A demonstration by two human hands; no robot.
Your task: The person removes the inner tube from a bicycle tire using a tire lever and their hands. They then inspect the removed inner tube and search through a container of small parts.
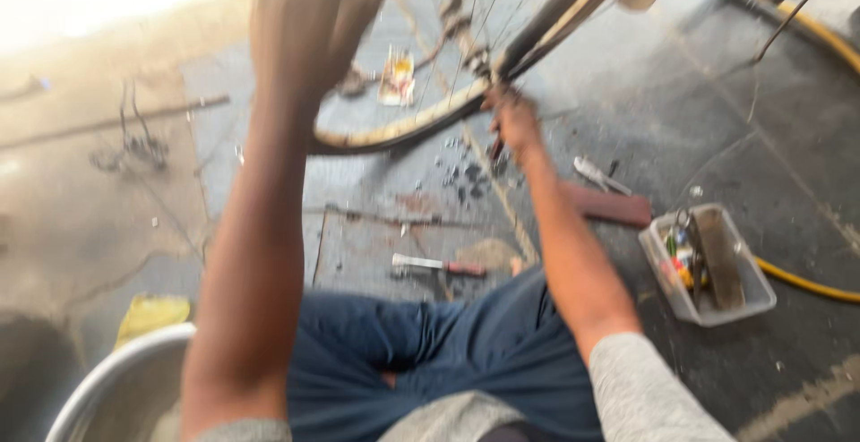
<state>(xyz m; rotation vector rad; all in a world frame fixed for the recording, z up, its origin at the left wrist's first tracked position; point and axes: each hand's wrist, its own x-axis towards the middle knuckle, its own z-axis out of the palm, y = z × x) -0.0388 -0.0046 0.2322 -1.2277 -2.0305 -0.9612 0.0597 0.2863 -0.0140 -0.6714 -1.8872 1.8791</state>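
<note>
Blue trousers (448, 352) and grey sleeves fill the bottom of the head view; person seated on the dark stone floor (717, 120), legs out. Left arm raised close to the lens, blurred; left hand (300, 25) sits up at the tyre of the bicycle wheel (403, 128), apparently wrapped over it, though the blur means I cannot tell how firmly it is closed. Right hand (512, 118) reaches forward, fingers closed at the lower rim where the spokes meet it, possibly pinching a small tool — too smeared to be sure. Wheel stands upright ahead of the knees, rim pale and worn, tyre on. Judged progress: work at the rim is under way, nothing visibly finished; small dark bits lie scattered on the floor under the wheel. Nearby: hammer-like tool (439, 266) just beyond the knees, reddish block (609, 206), clear plastic tray (748, 303) of odds to the right, yellow hose (806, 283) behind it, metal basin (107, 384) bottom left.
</note>
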